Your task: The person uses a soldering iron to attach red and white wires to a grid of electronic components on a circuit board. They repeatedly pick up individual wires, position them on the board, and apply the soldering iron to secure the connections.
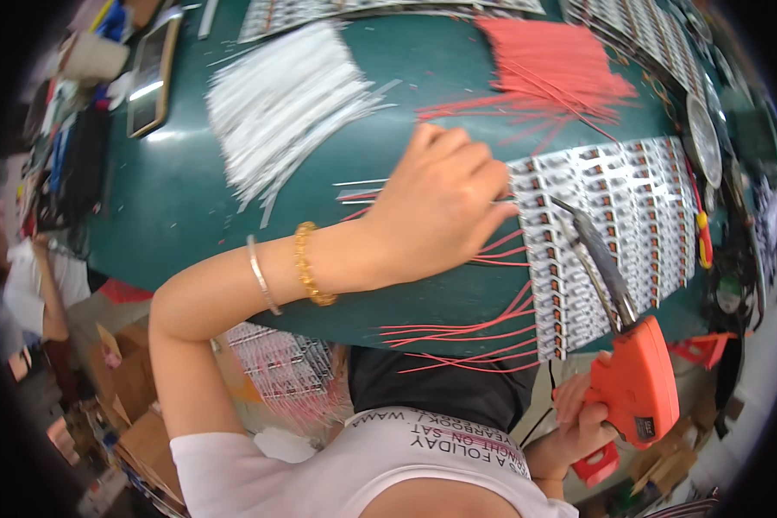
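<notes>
My left hand [449,207] is closed in a pinch at the left edge of a panel of small circuit boards [613,242]. A thin wire is between its thumb and finger, mostly hidden by the hand. White and red wire ends stick out to the left, behind the wrist. My right hand [578,410] grips an orange soldering gun [637,380] by its handle. Its metal tip points up and left over the panel, near the pinching fingers. Several red wires [483,332] trail left from the panel's lower left edge.
A bundle of white wires [285,104] and a bundle of red wires [552,65] lie on the green table [164,216]. A phone [154,78] rests at the far left. More board panels [388,10] line the back. A yellow-handled tool [704,240] lies at the right.
</notes>
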The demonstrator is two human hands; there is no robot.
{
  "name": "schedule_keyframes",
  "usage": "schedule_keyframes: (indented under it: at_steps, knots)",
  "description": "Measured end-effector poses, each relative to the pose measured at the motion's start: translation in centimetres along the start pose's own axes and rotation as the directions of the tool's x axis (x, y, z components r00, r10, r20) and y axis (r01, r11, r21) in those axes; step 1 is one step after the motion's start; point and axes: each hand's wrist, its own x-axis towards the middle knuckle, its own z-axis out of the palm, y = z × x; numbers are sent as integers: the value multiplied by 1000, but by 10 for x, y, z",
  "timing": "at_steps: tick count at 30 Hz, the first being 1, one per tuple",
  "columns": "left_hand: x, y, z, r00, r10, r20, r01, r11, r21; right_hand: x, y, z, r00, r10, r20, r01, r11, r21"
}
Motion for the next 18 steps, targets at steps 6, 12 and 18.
schedule_keyframes:
  at_steps: [6,12,18]
  knots:
    - [-19,-50,-69,976,-86,-201,197,744,639,-8,7,-18,999,7,-41,-1,987,162]
    - [-42,-54,-78,973,-181,-140,229,759,610,-5,7,-19,998,-23,59,16,992,128]
    - [-32,-68,-85,986,-135,99,21,686,728,-12,8,-18,998,-22,52,19,998,67]
